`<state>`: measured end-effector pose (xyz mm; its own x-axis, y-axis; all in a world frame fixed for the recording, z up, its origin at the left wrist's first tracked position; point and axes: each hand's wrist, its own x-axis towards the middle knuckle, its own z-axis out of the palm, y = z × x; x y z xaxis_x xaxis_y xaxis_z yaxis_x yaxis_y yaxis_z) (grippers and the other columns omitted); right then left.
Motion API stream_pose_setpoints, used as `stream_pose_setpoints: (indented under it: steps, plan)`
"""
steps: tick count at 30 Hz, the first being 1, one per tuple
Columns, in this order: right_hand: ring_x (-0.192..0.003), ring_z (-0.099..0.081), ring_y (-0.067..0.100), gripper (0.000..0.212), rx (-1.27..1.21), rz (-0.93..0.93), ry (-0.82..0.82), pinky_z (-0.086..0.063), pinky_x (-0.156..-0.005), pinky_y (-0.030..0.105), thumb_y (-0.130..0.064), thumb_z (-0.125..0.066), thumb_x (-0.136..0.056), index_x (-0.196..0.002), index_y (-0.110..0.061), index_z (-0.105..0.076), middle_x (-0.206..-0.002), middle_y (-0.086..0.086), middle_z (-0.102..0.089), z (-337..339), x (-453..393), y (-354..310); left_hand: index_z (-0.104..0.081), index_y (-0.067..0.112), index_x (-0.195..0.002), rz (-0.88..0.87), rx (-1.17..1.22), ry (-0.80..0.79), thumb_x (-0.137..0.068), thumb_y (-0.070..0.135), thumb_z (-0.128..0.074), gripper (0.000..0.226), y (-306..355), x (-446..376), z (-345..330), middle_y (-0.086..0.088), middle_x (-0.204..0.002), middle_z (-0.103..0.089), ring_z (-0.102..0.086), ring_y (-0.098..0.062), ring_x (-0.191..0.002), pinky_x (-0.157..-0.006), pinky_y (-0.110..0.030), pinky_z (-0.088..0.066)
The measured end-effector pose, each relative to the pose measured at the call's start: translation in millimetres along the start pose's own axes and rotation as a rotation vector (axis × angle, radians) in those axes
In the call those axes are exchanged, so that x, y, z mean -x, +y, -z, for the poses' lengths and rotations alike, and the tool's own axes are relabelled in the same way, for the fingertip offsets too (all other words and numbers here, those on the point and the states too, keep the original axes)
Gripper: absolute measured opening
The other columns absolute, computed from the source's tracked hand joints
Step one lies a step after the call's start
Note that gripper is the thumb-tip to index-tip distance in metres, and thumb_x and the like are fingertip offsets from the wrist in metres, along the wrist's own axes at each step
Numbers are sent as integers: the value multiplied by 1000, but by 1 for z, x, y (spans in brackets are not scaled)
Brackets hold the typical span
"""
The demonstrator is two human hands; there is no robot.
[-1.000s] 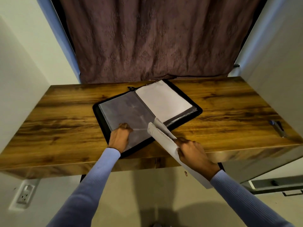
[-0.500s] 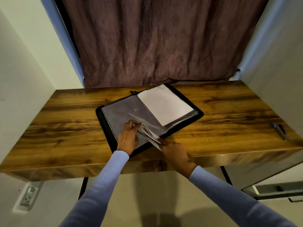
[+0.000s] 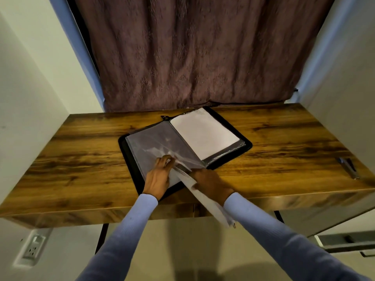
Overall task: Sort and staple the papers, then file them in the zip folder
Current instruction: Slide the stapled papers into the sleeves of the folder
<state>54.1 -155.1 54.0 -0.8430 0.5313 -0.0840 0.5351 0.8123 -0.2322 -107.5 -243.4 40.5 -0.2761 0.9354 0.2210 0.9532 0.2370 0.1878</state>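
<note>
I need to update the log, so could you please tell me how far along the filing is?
Done, apparently: the zip folder lies open on the desk, one sheet already in a right-hand sleeve. In hand: the left hand lifts a clear sleeve while the right hand feeds in the papers. Left: seating them fully and zipping shut.

Single head-worn wide-angle camera is looking forward and down from above the near edge of the wooden desk [image 3: 81, 163], facing the curtain [image 3: 192, 53], sitting close over it.

A maroon curtain [image 3: 194, 53] hangs behind the wooden desk [image 3: 284, 138].
</note>
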Motion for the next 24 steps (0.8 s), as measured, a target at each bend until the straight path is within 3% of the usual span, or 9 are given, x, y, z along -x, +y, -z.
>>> stream_pose_setpoints:
  steps: [2,4,7,9,11,15,19,21,24]
  plan:
    - [-108,-57,27,54,-303,-81,-57,-48,-90,34,-44,-68,-78,-121,-13,-57,-121,10,-60,4,-6,14,-56,13,-125,-16,-9,1,-62,-14,-63,69,-1,2,0,-14,-129,-52,-58,-35,-105,-54,-34,-54]
    - [-116,-53,25,57,-485,-167,-45,-44,-98,35,-45,-66,-80,-125,-13,-55,-128,8,-57,3,-10,29,-54,12,-128,-54,36,-9,-67,-6,-68,65,2,5,2,-15,-130,-50,-55,-36,-110,-59,-38,-54]
    - [-122,-49,24,37,-620,-275,-16,-41,-99,28,-18,-62,-87,-124,-15,-55,-133,7,-51,-9,-14,54,-39,18,-139,-70,7,-78,-86,17,-58,56,0,9,-3,-11,-142,-36,-47,-30,-121,-87,-39,-49]
    - [-121,-48,27,35,-704,-322,-3,-43,-96,26,0,-57,-86,-119,-14,-59,-134,9,-50,-16,-14,66,-40,25,-133,-74,27,-73,-92,29,-52,43,-5,12,-8,-6,-137,-42,-52,-28,-115,-90,-36,-47]
    - [-123,-46,29,39,-852,-360,-23,-44,-100,35,7,-57,-83,-115,-17,-60,-135,11,-47,-20,-11,74,-45,27,-123,-41,63,-46,-94,36,-48,31,-9,17,-10,-2,-129,-50,-56,-27,-109,-88,-32,-46]
    - [-130,-37,25,55,-970,-420,-109,-36,-102,30,4,-60,-81,-128,-24,-52,-143,4,-39,-24,-8,79,-51,19,-129,133,239,-51,-88,20,-60,42,-17,23,-17,-2,-134,-45,-50,-22,-119,-98,-21,-37]
    - [-133,-34,25,66,-956,-435,-121,-31,-97,27,-6,-60,-84,-141,-30,-35,-146,0,-34,-27,-9,78,-63,12,-107,321,587,136,-78,-4,-64,33,-15,24,-24,3,-121,-45,-49,-13,-109,-93,-3,-32]
    - [-130,-37,26,64,-977,-452,-122,-34,-99,30,-10,-60,-84,-140,-31,-37,-144,1,-38,-28,-11,78,-55,29,-95,496,782,252,-81,-1,-62,34,-8,23,-20,1,-121,-47,-48,-17,-109,-96,-17,-39]
    - [-125,-41,24,61,-978,-467,-129,-38,-95,28,-9,-59,-84,-138,-30,-41,-140,3,-42,-28,-17,77,-49,19,-93,832,978,423,-76,19,-75,31,-9,13,-22,-12,-110,-55,-54,-28,-99,-93,-43,-46]
